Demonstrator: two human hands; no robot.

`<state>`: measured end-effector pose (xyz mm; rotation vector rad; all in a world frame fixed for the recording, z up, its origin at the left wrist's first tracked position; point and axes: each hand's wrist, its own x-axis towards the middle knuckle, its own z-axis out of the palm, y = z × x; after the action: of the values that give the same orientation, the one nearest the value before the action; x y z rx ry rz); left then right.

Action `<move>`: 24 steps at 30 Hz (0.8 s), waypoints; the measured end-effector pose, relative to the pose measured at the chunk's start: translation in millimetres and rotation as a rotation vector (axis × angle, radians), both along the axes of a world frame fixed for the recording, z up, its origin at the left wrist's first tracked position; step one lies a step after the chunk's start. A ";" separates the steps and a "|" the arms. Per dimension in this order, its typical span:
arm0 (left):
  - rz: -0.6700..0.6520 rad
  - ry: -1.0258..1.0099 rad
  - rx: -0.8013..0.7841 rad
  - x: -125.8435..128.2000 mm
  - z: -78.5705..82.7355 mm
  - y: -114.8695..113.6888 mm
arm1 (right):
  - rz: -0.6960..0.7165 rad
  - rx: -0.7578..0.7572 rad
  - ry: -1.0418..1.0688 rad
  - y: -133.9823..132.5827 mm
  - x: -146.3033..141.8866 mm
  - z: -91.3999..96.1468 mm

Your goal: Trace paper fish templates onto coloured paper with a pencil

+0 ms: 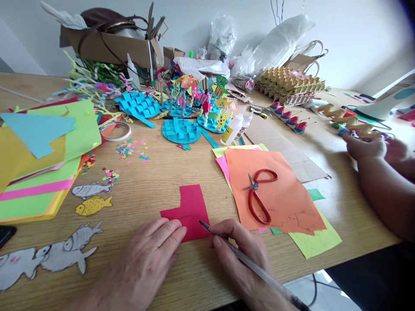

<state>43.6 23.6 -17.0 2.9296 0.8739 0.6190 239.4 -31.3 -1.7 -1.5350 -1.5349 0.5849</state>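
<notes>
A red piece of paper (191, 207) lies on the wooden table (162, 172) near the front edge. My left hand (147, 259) rests flat on the table, fingers together, with the fingertips pressing the paper's lower left edge. My right hand (241, 259) is closed round a thin grey pencil (246, 261), whose tip touches the red paper where a faint curved line is drawn.
Red-handled scissors (259, 194) lie on orange paper (279, 203) to the right. Paper fish cutouts (92, 198) and a coloured paper stack (42, 164) lie left. Blue paper craft models (181, 129), glue bottles (231, 129) and boxes stand behind. Another person's hands (369, 147) work at right.
</notes>
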 end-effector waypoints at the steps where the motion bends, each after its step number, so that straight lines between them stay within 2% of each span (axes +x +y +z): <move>1: -0.002 -0.011 -0.024 -1.0 1.2 1.3 | 0.018 -0.013 -0.003 -1.8 0.2 -0.5; 9: -0.069 -0.068 -0.250 -7.0 8.7 9.1 | 0.155 -0.064 -0.031 -8.4 -7.1 -2.2; 15: -0.071 -0.081 -0.315 -7.8 2.4 8.3 | 0.202 -0.008 -0.053 -8.1 -12.5 -9.0; 24: -0.053 -0.088 -0.364 -8.1 0.6 6.1 | 0.242 0.031 -0.098 -7.0 -13.2 -7.4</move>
<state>35.5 29.7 -16.4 2.5713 0.7994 0.5168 226.2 -38.2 -9.1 -1.3821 -1.8120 0.6266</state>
